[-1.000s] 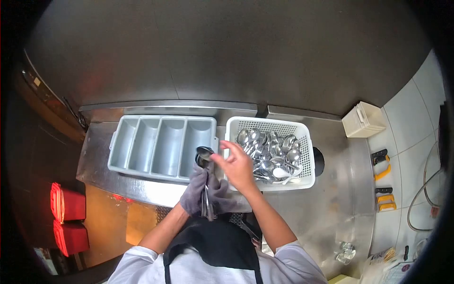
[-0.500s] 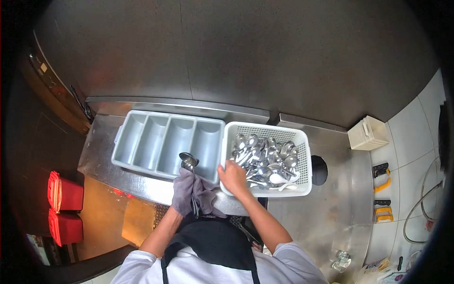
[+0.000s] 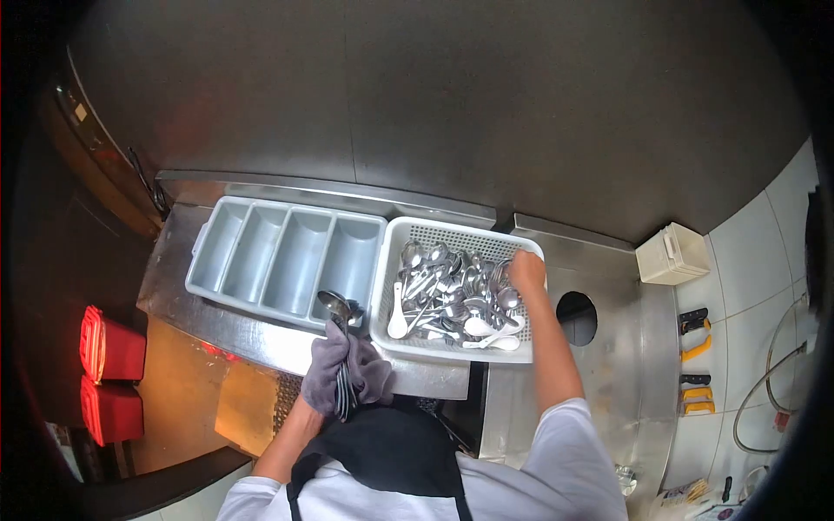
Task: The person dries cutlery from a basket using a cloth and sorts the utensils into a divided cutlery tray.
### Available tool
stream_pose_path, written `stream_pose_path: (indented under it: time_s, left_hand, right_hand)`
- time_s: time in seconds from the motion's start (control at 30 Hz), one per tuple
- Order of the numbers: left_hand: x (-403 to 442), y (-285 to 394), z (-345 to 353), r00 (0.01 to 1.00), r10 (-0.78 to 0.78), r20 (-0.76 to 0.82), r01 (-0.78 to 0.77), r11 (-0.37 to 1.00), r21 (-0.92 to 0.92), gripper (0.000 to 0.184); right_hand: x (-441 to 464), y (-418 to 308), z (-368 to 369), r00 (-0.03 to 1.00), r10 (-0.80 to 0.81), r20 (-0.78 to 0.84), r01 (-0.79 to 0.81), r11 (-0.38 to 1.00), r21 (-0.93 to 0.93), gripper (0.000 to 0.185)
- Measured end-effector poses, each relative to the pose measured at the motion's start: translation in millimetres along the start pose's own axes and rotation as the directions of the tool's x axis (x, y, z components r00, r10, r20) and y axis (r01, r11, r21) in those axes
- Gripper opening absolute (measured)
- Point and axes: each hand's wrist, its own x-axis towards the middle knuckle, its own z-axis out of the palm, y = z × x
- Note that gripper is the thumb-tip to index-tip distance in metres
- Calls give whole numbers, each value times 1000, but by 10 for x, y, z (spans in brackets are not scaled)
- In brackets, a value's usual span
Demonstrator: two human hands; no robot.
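Head view: right hand (image 3: pixel 526 272) has swung to the basket's (image 3: pixel 452 352) two o'clock, cutlery (image 3: pixel 453 286) within reach, grip unclear; left hand (image 3: pixel 323 373) clutches spoons (image 3: pixel 335 303) through cloth (image 3: pixel 372 372).

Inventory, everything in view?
Divided tray: 1, grey, left of centre
Basket: 1, white, right of tray
Metal cutlery: many, silver, in basket
Soup spoons: 3+, white, in basket
Held cutlery: several, silver, in left hand
Cloth: 1, grey, around left hand
Red boxes: 2, red, lower left
Container: 1, beige, right side
Handled tools: several, black/yellow, right
Counter: 1, silver, under tray
Apron: 1, black, bottom
Left hand: 1, cloth-covered
Right hand: 1, bare, at basket
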Motion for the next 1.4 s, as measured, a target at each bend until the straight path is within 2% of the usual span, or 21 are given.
stream_pose_path:
  time_s: [0.03, 0.13, 0.2, 0.33, 0.37, 0.43, 0.53, 0.63, 0.67, 0.7, 0.77, 0.8, 0.83, 0.93, 0.97, 1.0, 1.07, 1.13, 1.27, 1.37, 1.4]
  left_hand:
    - [-43, 94, 70, 1000, -16, 12, 16, 1000, 10, 32]
    - [-129, 313, 176, 988, -25, 153, 34, 998, -52, 29]
    - [-176, 322, 327, 995, -40, 88, 49, 993, -109, 29]
    - [-205, 380, 293, 991, -42, 130, 46, 998, -33, 37]
    - [-157, 285, 181, 995, 24, 99, -34, 995, 99, 40]
    - [-157, 214, 90, 995, 35, 98, -42, 997, 66, 40]
    - [-109, 188, -8, 996, 38, 77, -36, 999, -27, 37]
    - [-120, 216, 53, 998, 60, -34, -60, 998, 2, 32]
    - [-140, 237, 107, 995, 64, -73, -62, 997, 40, 30]
    - [-149, 285, 119, 989, 139, 48, -145, 977, 156, 28]
    - [-84, 243, 61, 989, 96, 111, -102, 993, 54, 29]
    - [-59, 194, 29, 987, 80, 140, -81, 997, 0, 29]
    - [-34, 157, 13, 998, 16, 65, -14, 1000, -28, 32]
    - [-46, 133, 13, 995, 6, 101, -1, 999, -44, 34]
    - [-44, 136, 37, 991, 80, 107, -85, 995, 48, 35]
    - [-42, 137, 89, 982, 149, 119, -165, 976, 141, 36]
    - [-78, 222, 171, 983, 132, 126, -149, 980, 135, 37]
    - [-144, 396, 295, 991, -13, 133, 23, 997, -79, 38]
    - [-93, 263, 111, 989, -20, 145, 46, 983, -177, 38]
    - [-5, 122, -42, 989, -28, 148, 65, 965, -256, 38]
    - [27, 101, -85, 989, -45, 138, 82, 956, -281, 37]
  right_hand:
    - [29, 52, 17, 997, -54, 57, 56, 998, -21, 22]
    - [141, 73, 177, 992, -35, 125, 37, 999, -14, 23]
    - [131, 70, 249, 983, -43, 179, 54, 997, -52, 24]
    - [195, 139, 254, 957, -115, 268, 136, 989, -59, 22]
    - [221, 173, 270, 952, -130, 277, 147, 988, -43, 22]
    - [289, 277, 296, 935, -174, 308, 187, 982, -13, 20]
    - [346, 282, 213, 982, -177, 70, 180, 983, -35, 17]
    - [504, 290, -337, 982, -101, 162, 61, 970, 236, 15]
    - [503, 289, -398, 980, -112, 164, 77, 976, 204, 15]
    - [504, 262, -472, 981, -116, 158, 89, 981, 170, 15]
    - [482, 262, -461, 978, -142, 155, 122, 984, 132, 16]
    - [476, 321, -243, 983, -166, 73, 151, 972, 178, 17]
    - [439, 338, -40, 991, -119, 68, 108, 984, 144, 17]
    - [258, 274, 97, 993, -116, 28, 114, 991, 65, 19]
    - [241, 245, 116, 991, -135, 18, 134, 990, 44, 20]
    - [292, 231, 137, 979, -181, 96, 184, 982, -32, 20]
    - [361, 248, 199, 935, -236, 264, 286, 943, -170, 22]
    - [375, 215, 193, 937, -205, 282, 254, 955, -153, 25]
    - [462, 273, 270, 900, -204, 384, 244, 968, -58, 31]
    - [424, 212, 198, 907, -119, 404, 123, 992, 17, 34]
    - [433, 237, 241, 904, -157, 398, 159, 987, 28, 34]
